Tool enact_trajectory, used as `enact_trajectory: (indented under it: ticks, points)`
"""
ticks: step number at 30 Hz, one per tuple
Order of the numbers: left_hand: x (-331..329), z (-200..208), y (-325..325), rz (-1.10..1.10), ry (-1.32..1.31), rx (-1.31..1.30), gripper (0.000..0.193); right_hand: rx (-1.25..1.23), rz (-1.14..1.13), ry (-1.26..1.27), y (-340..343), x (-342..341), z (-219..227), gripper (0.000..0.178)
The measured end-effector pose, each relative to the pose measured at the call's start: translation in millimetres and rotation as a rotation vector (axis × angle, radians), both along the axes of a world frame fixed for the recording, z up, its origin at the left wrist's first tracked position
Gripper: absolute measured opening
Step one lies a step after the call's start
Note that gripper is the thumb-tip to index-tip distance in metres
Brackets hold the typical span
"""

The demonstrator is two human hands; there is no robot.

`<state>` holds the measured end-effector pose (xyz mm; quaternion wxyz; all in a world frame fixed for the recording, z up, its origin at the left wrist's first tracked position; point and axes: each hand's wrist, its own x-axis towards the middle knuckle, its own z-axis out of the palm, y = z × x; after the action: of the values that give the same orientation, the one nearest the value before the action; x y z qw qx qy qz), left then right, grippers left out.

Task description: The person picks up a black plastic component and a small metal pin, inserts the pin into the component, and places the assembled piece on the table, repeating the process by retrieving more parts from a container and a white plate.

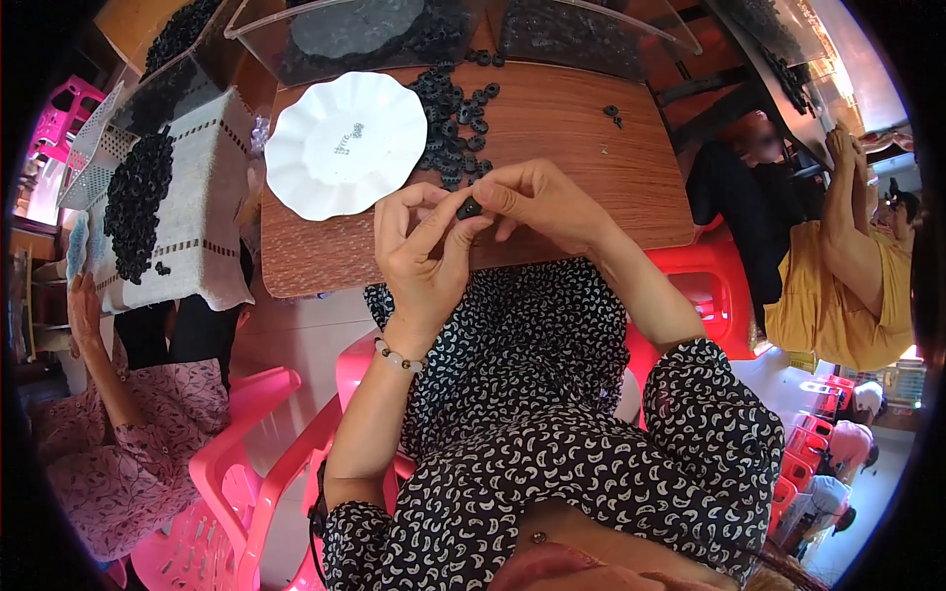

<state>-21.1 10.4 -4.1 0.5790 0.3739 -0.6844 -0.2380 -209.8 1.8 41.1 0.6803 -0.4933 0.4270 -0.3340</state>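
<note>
A small black plastic part point(468, 209) is pinched in the fingertips of my left hand point(426, 241), just over the table's near edge. My right hand point(537, 205) meets it from the other side, thumb and forefinger pressed together at the part; whatever those fingertips hold is too small to make out. Beyond my hands lies a loose pile of black round parts point(455, 123). To its left, a white plate with a wavy rim point(305, 148) carries a little cluster of tiny metal pieces point(349, 139).
The brown wooden table point(591, 148) bears a few stray black parts point(613, 113) at right. Clear plastic bins point(394, 44) stand along its far edge. At left, a cloth-covered table point(197, 187) holds another black heap point(138, 202) beside a seated person. Pink chairs point(246, 463) and a person in yellow point(847, 286) flank me.
</note>
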Motion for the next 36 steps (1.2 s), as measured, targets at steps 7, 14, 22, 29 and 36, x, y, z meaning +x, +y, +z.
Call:
enact_trajectory:
  ticks: [7, 14, 22, 29, 36]
  points:
    - [-4, 0, -1, -0.032, 0.064, 0.029, 0.030, -0.542, -0.129, 0.522, -25, -25, 23, 0.034]
    - [-5, -2, 3, -0.109, 0.084, 0.188, 0.008, -1.115, -0.518, 0.723, -144, -135, 95, 0.038]
    - [-4, -2, 4, -0.157, 0.130, 0.253, 0.007, -1.038, -0.514, 0.680, -137, -93, 54, 0.021]
    - [-5, 3, 2, -0.135, 0.117, 0.308, 0.006, -1.051, -0.193, 1.233, -123, -70, -32, 0.029]
    - [-4, 2, 0, -0.078, 0.121, 0.290, 0.010, -0.946, -0.228, 1.081, -118, -72, -37, 0.020]
